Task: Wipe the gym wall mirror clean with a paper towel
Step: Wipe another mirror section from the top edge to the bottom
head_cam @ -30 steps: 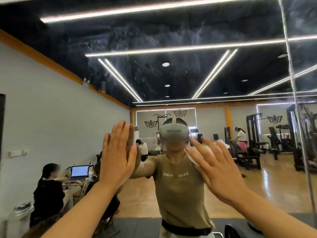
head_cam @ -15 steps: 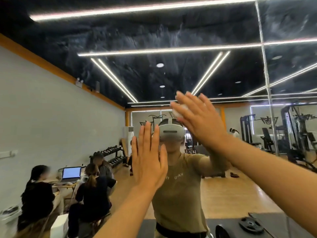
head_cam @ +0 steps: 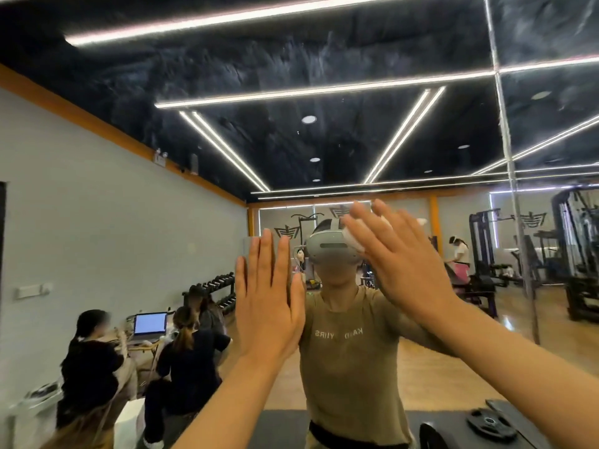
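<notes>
The wall mirror (head_cam: 324, 140) fills the view, and streaky smears show on it over the reflected dark ceiling. My right hand (head_cam: 400, 257) lies flat against the glass with straight fingers, pressing a white paper towel (head_cam: 350, 238) under it. Only small white edges of the towel show past the fingers. My left hand (head_cam: 269, 299) is flat on the mirror beside it, fingers straight and pointing up, holding nothing. My own reflection in a tan shirt (head_cam: 350, 367) stands behind both hands.
A vertical mirror seam (head_cam: 505, 157) runs down the right side. The glass reflects several seated people by a laptop (head_cam: 150, 323) at lower left, a dumbbell rack (head_cam: 220, 290), gym machines (head_cam: 577, 254) at right, and weight plates (head_cam: 491, 422) on a dark mat.
My right hand swept with the towel from lower right up and left across the glass, then slid slightly back down. My left hand shifted right along the mirror.
</notes>
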The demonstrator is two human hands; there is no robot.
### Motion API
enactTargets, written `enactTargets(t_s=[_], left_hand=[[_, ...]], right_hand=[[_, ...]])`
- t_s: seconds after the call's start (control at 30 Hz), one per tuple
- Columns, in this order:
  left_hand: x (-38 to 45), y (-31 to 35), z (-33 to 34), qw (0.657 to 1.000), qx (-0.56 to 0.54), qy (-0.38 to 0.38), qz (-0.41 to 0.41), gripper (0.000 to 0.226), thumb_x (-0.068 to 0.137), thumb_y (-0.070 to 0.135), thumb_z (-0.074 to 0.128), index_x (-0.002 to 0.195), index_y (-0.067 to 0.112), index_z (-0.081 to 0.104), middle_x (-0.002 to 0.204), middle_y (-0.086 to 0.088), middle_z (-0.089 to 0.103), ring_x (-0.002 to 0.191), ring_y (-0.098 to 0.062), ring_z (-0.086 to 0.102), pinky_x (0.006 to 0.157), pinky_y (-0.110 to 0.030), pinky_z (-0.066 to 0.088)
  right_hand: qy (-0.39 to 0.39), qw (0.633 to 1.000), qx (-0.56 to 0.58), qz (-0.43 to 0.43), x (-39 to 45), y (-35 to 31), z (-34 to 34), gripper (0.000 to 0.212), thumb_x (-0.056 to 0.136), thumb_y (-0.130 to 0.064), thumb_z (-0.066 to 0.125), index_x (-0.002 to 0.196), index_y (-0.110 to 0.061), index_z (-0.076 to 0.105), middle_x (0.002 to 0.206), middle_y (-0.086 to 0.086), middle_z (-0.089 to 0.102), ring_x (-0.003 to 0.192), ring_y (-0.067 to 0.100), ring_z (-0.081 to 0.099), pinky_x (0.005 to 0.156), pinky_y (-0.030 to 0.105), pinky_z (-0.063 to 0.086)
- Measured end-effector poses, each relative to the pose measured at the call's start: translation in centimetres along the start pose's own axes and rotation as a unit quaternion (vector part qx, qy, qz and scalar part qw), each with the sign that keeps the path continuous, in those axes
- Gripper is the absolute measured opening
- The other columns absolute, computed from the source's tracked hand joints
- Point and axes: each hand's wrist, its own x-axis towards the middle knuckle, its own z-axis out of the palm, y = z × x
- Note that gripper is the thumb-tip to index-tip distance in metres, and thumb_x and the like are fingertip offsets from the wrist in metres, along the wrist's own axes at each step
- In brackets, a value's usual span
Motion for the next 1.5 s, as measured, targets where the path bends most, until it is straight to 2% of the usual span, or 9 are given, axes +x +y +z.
enactTargets(t_s=[0.13, 0.3, 0.53, 0.7, 0.8, 0.93, 1.13, 1.37, 1.5], left_hand=[[-0.4, 2.1, -0.2, 0.999, -0.039, -0.006, -0.025, 0.061, 0.105, 0.037, 0.026, 0.161, 0.018, 0.012, 0.169, -0.002, 0.003, 0.155, -0.016, -0.001, 0.123, -0.042, 0.003], [-1.2, 7.1, 0.5, 0.995, -0.053, -0.030, 0.073, 0.063, 0.103, 0.037, 0.031, 0.161, 0.016, 0.015, 0.169, -0.003, 0.005, 0.155, -0.017, 0.004, 0.125, -0.039, -0.001], [-0.8, 8.4, 1.9, 0.998, -0.028, -0.011, 0.054, 0.062, 0.103, 0.035, 0.034, 0.159, 0.015, 0.021, 0.168, -0.005, 0.012, 0.155, -0.020, 0.008, 0.125, -0.041, 0.000], [-1.0, 8.1, 2.1, 0.998, -0.007, 0.003, 0.068, 0.064, 0.102, 0.036, 0.035, 0.159, 0.014, 0.020, 0.168, -0.006, 0.012, 0.155, -0.021, 0.009, 0.126, -0.042, 0.000], [-0.9, 8.1, 2.1, 0.998, -0.002, 0.000, 0.068, 0.063, 0.102, 0.037, 0.032, 0.159, 0.014, 0.021, 0.168, -0.007, 0.011, 0.155, -0.022, 0.009, 0.125, -0.043, 0.002], [-1.0, 8.1, 2.3, 0.998, -0.008, -0.004, 0.065, 0.062, 0.102, 0.038, 0.031, 0.159, 0.014, 0.022, 0.168, -0.007, 0.012, 0.155, -0.022, 0.009, 0.125, -0.044, 0.004], [-1.0, 8.7, 1.8, 0.999, -0.013, -0.015, 0.049, 0.064, 0.102, 0.034, 0.033, 0.160, 0.014, 0.017, 0.169, -0.005, 0.005, 0.155, -0.020, 0.004, 0.125, -0.045, 0.004], [-4.6, 11.6, 1.3, 0.996, -0.062, -0.036, 0.044, 0.067, 0.100, 0.035, 0.037, 0.161, 0.017, 0.015, 0.169, -0.003, 0.006, 0.155, -0.020, 0.006, 0.125, -0.041, 0.001], [-7.5, 12.4, 2.0, 0.996, -0.072, -0.048, 0.021, 0.065, 0.101, 0.036, 0.037, 0.160, 0.015, 0.020, 0.168, -0.006, 0.008, 0.155, -0.022, 0.008, 0.124, -0.045, 0.005]], right_hand=[[-0.048, 0.996, -0.027, -0.069, -8.4, 0.7, -1.1, 0.073, 0.089, -0.016, 0.055, 0.157, -0.020, 0.026, 0.161, 0.009, 0.031, 0.149, 0.032, 0.025, 0.116, 0.054, 0.026], [-0.083, 0.991, -0.025, -0.104, -8.5, 2.9, -2.0, 0.065, 0.097, -0.032, 0.044, 0.158, -0.026, 0.024, 0.162, 0.007, 0.029, 0.149, 0.028, 0.026, 0.120, 0.048, 0.019], [-0.014, 0.999, 0.012, -0.038, 2.9, 7.0, -2.6, 0.049, 0.101, -0.033, 0.040, 0.147, -0.017, 0.041, 0.154, 0.017, 0.041, 0.143, 0.035, 0.032, 0.121, 0.045, 0.009], [0.010, 0.996, 0.021, 0.081, 11.3, 12.5, -4.4, 0.048, 0.107, -0.026, 0.042, 0.154, -0.018, 0.034, 0.164, 0.013, 0.021, 0.152, 0.035, 0.013, 0.123, 0.044, 0.001], [0.017, 0.989, 0.026, 0.146, 11.8, 13.7, -5.0, 0.049, 0.109, -0.029, 0.037, 0.156, -0.022, 0.029, 0.166, 0.009, 0.016, 0.153, 0.034, 0.008, 0.123, 0.043, 0.001], [0.018, 0.994, 0.014, 0.111, 7.1, 12.4, -4.4, 0.049, 0.107, -0.021, 0.044, 0.154, -0.017, 0.034, 0.162, 0.014, 0.025, 0.150, 0.039, 0.017, 0.120, 0.042, 0.006], [-0.009, 0.996, 0.040, 0.081, -2.2, 10.3, -4.5, 0.052, 0.100, -0.028, 0.043, 0.151, -0.020, 0.032, 0.159, 0.010, 0.027, 0.145, 0.037, 0.020, 0.113, 0.056, 0.024], [-0.080, 0.996, 0.043, 0.005, -16.4, 6.5, -4.3, 0.071, 0.095, -0.020, 0.046, 0.159, -0.027, 0.016, 0.166, 0.001, 0.017, 0.153, 0.031, 0.014, 0.124, 0.048, 0.012], [-0.120, 0.991, 0.050, -0.025, -21.1, 5.4, -4.5, 0.059, 0.103, -0.026, 0.034, 0.160, -0.029, 0.016, 0.166, -0.003, 0.018, 0.153, 0.029, 0.016, 0.122, 0.047, 0.014]])
